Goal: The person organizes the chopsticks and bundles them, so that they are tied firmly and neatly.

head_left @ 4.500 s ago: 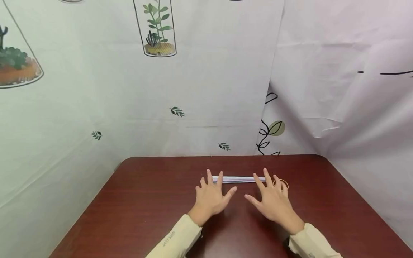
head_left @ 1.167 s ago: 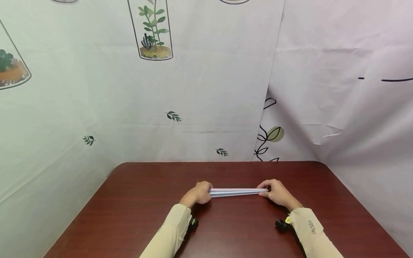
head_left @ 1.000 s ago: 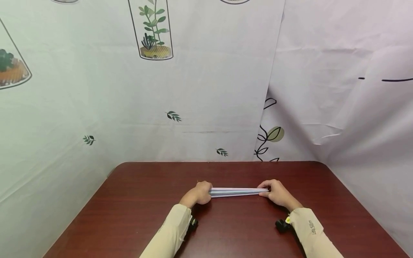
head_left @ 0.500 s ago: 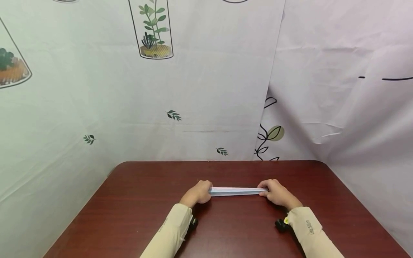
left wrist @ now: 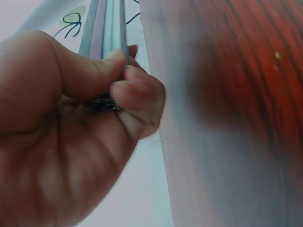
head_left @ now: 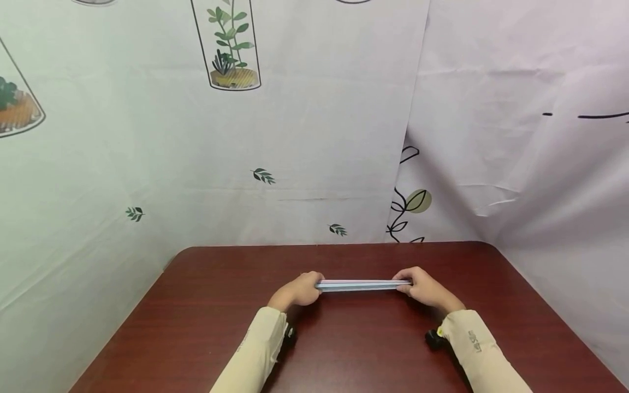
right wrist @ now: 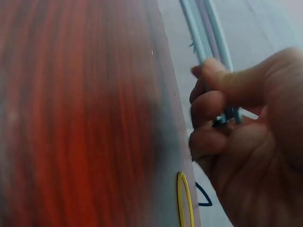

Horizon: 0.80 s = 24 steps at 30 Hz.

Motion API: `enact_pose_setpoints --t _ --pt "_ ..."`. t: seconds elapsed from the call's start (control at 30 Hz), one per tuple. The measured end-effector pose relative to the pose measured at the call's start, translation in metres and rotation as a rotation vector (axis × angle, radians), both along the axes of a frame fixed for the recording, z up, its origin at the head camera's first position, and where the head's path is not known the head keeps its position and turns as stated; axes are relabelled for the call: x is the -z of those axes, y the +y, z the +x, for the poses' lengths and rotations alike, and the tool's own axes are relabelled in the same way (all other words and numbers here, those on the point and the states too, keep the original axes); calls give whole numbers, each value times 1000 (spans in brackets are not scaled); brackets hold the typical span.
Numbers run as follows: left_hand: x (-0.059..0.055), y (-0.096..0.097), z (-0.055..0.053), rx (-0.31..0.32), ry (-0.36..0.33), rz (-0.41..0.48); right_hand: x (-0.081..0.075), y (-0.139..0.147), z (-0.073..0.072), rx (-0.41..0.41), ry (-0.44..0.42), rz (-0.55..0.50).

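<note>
A bundle of slim pastel chopsticks, pale blue, white and pink-lilac, lies lengthwise between my two hands. My left hand grips its left end; in the left wrist view the thumb presses along the sticks and the fingers curl round them. My right hand pinches the right end between thumb and fingers. In the right wrist view the stick ends poke out below the thumb into the palm. The bundle is close over the table in the head view.
A yellow rubber band shows below the right hand in the right wrist view. The dark red table has rounded far corners. White patterned cloth hangs right behind it and along both sides.
Both hands were spread open above the chopsticks 4.5 seconds ago; now they grip the two ends. Since half a second ago, hands and bundle have shifted slightly upward in the head view.
</note>
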<state>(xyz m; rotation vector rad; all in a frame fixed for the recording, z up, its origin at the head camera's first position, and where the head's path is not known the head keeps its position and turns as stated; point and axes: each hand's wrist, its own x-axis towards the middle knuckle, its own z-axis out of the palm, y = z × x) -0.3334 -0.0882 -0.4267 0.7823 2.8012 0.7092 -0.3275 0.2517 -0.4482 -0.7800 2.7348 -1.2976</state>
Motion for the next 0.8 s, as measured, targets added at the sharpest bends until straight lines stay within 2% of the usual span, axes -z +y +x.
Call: enact_pose_setpoints --t 0.1,0.23,0.33,0.43,0.5,0.63,0.8 --pt "1 -3 -1 32 1 40 -2 -1 1 -9 -4 -27" --pt "0 -6 -1 111 6 106 -3 -1 3 -18 -66 -74" --pt "-3 -7 -1 161 -28 163 -6 -1 4 -33 -71 -101" --pt "-5 -7 1 169 -81 215 -9 -2 4 -48 -52 -110" --pt "-6 -7 2 172 -110 241 -13 -3 5 -52 -70 -98" --pt "-11 -7 3 197 -126 265 -17 -3 6 -52 -72 -76" --pt "-17 -6 2 197 -149 273 -17 -2 3 -72 -13 -145"
